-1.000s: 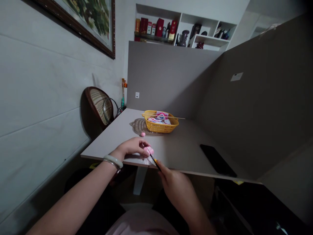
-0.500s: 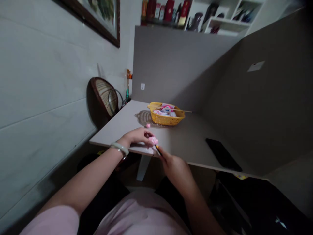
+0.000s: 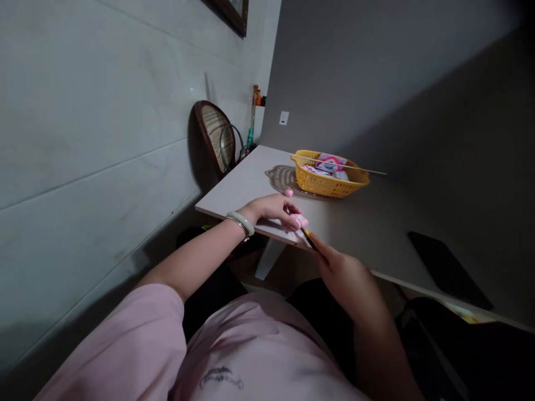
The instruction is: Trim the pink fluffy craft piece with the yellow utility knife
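The left hand [image 3: 273,207] is near the middle of the frame, coming in from the lower left with a pale bangle [image 3: 241,223] at the wrist. Its grip is nearly closed, thumb and fingers around a pink lump [image 3: 300,220] just right of the frame's centre, at the near edge of the desk [image 3: 238,192]. The right hand [image 3: 349,275], right of centre and lower, has its grip closed around a slim black-and-yellow tool [image 3: 308,238], which slants up and left to the lump. Whether the tip presses into the lump or only meets its surface cannot be told at this size.

A small pink ball [image 3: 288,192] lies just above the left hand's fingers in the frame. Above and to the right of it stands a yellow basket [image 3: 330,185] holding pink-and-white packets [image 3: 330,162], with a thin stick [image 3: 370,171] laid across its top and jutting out to the right. A flat black slab [image 3: 447,270] lies at the lower right of the frame, well apart from both hands.
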{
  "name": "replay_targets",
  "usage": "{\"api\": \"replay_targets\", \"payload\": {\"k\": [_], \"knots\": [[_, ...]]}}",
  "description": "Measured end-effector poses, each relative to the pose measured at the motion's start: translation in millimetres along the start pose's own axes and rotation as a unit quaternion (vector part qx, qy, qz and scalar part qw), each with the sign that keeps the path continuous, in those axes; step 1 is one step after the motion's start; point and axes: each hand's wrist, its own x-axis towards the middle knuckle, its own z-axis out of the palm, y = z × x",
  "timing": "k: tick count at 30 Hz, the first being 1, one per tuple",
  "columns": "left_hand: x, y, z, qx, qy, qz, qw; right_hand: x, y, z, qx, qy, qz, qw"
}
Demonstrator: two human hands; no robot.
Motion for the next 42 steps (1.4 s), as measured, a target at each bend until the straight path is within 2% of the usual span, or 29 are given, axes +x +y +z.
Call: {"api": "replay_targets", "payload": {"k": [3, 7, 10, 14, 21, 25, 28, 31, 34, 39, 42], "knots": [[0.4, -0.3, 0.6, 0.001, -0.001, -0.006, 1.000, -8.9, 8.9, 0.0, -0.005, 0.004, -0.003, 1.000], [1.4, -4.3, 0.8, -0.017, -0.006, 0.000, 1.000, -2.5, -0.6, 3.3, -0.016, -0.005, 0.011, 1.000], [1.8, -6.2, 0.1, -0.042, 0.031, -0.011, 0.999, 5.4, -5.4, 2.6, 0.001, -0.013, 0.007, 1.000], [2.5, -6.1, -0.8, -0.056, 0.010, -0.025, 0.998, -2.8, 2.2, -5.9, 0.034, -0.033, -0.002, 0.999], [1.6, -1.7, -0.6, -0.050, 0.018, -0.026, 0.998, 6.7, -4.9, -5.9, 0.029, -0.001, -0.004, 1.000], [1.4, 0.4, -1.6, -0.044, 0.028, -0.034, 0.998, -1.1, 2.0, -9.4, 0.039, 0.000, -0.010, 0.999], [1.7, 0.6, -2.4, -0.037, 0.036, -0.040, 0.998, -3.0, -0.3, -10.1, 0.005, 0.009, -0.011, 1.000], [2.4, 0.5, -3.5, -0.027, 0.050, -0.041, 0.998, 6.7, -7.4, -7.2, -0.021, 0.020, -0.013, 0.999], [2.6, 0.6, -4.1, -0.022, 0.054, -0.043, 0.997, 8.7, -6.7, -6.2, -0.018, 0.023, -0.014, 0.999], [2.3, -0.3, -3.0, -0.027, 0.040, -0.054, 0.997, -3.3, -1.4, -9.2, -0.001, 0.027, -0.011, 1.000], [2.8, -1.1, -3.8, -0.017, 0.052, -0.051, 0.997, 4.6, -7.4, -7.7, -0.007, 0.022, -0.005, 1.000]]}}
